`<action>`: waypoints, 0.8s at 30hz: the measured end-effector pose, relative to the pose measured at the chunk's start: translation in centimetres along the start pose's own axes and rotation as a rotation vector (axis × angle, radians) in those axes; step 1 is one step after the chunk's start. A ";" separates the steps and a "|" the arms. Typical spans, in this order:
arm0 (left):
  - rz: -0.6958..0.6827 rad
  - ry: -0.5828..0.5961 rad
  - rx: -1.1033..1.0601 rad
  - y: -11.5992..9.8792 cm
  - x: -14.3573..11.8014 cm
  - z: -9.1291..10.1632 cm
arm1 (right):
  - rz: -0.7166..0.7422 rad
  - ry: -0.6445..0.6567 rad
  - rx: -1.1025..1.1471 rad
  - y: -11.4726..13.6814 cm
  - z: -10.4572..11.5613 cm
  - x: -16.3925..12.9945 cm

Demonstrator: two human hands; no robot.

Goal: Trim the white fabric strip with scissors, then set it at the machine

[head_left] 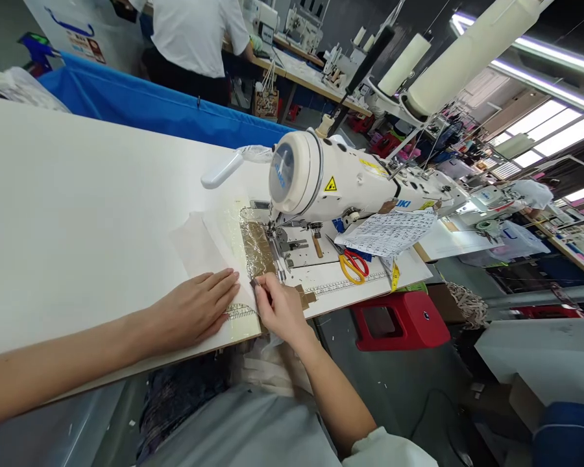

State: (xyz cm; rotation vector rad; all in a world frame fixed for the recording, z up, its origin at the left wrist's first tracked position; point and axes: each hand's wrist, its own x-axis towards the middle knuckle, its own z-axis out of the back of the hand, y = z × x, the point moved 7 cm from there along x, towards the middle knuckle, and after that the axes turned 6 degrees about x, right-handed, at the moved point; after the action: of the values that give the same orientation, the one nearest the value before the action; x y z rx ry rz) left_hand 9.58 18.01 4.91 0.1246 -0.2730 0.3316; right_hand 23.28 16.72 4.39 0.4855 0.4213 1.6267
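A thin piece of white fabric [199, 243] lies on the white sewing table, with a folded layer along its right side. My left hand [202, 308] rests flat on its near part, fingers stretched out. Beside the fabric's right edge, my right hand [277, 301] is closed in a pinch. A small dark bit shows at its fingertips, too small to name. Just beyond my right hand are the brown-taped plate [259, 250] and the needle area of a white sewing machine [340, 172]. Between my hands, part of a printed ruler tape [241, 312] shows on the table edge.
Right of the needle lie yellow-handled scissors [351, 269], red-handled scissors [357, 261] and a patterned cloth [389, 232]. A red stool [401, 321] stands below. Thread cones [472, 58] rise above the machine. Behind a blue cloth barrier [165, 104], a person in white [192, 35] sits.
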 end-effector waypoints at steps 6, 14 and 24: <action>-0.018 0.039 0.031 -0.1 0.1 -0.1 | 0.018 0.064 -0.110 1.5 -1.2 1.3; -0.031 0.067 0.065 -0.2 0.0 -0.4 | 0.045 0.092 -0.181 1.8 -1.6 1.9; -0.007 0.060 0.058 -0.4 0.2 -0.1 | -0.019 0.046 0.117 0.1 0.9 0.8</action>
State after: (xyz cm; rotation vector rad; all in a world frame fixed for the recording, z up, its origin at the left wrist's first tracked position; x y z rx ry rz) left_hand 9.90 17.74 4.83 0.1721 -0.2036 0.3356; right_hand 23.61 17.49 5.21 0.5306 0.5565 1.6038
